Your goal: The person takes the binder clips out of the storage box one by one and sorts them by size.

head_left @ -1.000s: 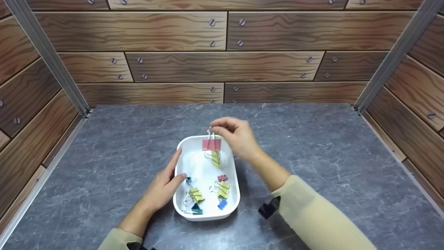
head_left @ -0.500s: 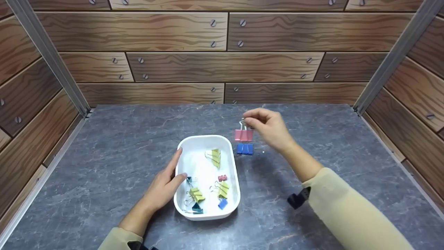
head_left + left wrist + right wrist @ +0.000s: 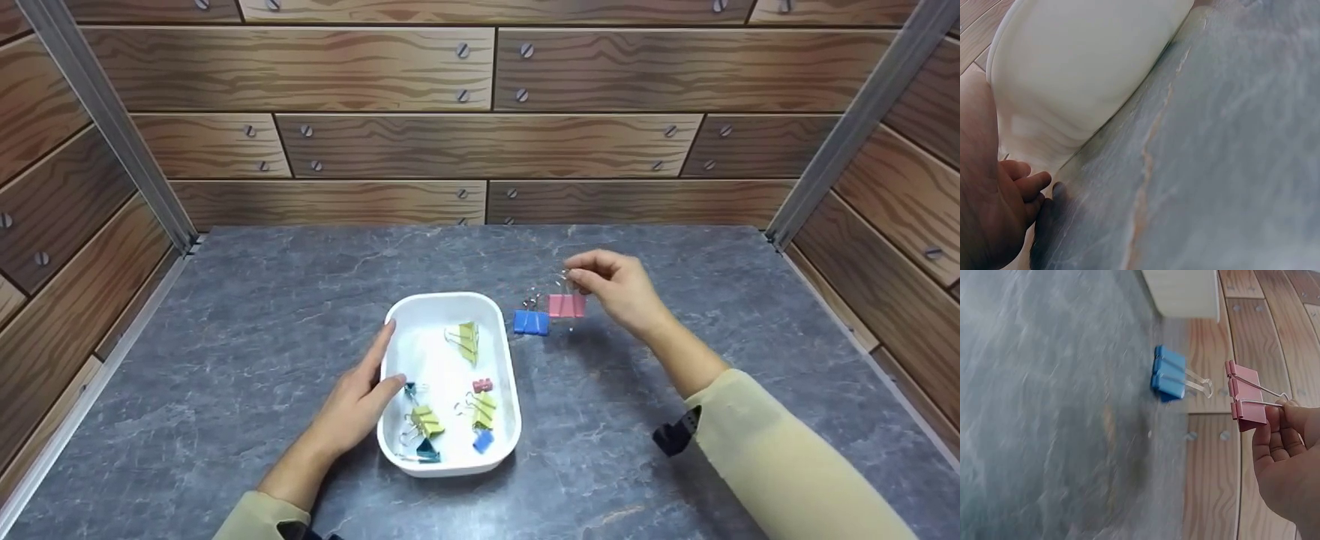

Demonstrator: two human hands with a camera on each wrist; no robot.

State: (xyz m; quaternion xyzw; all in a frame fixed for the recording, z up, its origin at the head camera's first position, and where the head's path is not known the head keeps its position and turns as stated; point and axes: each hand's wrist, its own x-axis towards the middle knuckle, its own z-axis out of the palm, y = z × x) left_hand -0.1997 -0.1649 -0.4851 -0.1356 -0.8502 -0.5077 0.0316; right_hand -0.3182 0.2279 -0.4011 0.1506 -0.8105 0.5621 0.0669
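My right hand (image 3: 615, 289) pinches the wire handle of a pink binder clip (image 3: 566, 305) (image 3: 1247, 396), which hangs just above the grey tabletop. A blue binder clip (image 3: 531, 322) (image 3: 1171, 379) lies on the table right beside it, to its left. My left hand (image 3: 360, 394) (image 3: 1002, 214) rests against the left side of a white tray (image 3: 435, 304) (image 3: 1089, 67), thumb over its rim. Inside the tray lie several small clips, among them a yellow-green one (image 3: 465, 339), a small pink one (image 3: 481, 385) and a blue one (image 3: 482, 440).
The grey stone-look tabletop (image 3: 675, 300) is boxed in by wood-panel walls (image 3: 480, 142) at the back and both sides, with metal posts (image 3: 112, 142) in the corners.
My right hand has carried the pink clip out of the tray, rightward and down to beside the blue clip. The left hand and tray have stayed put.
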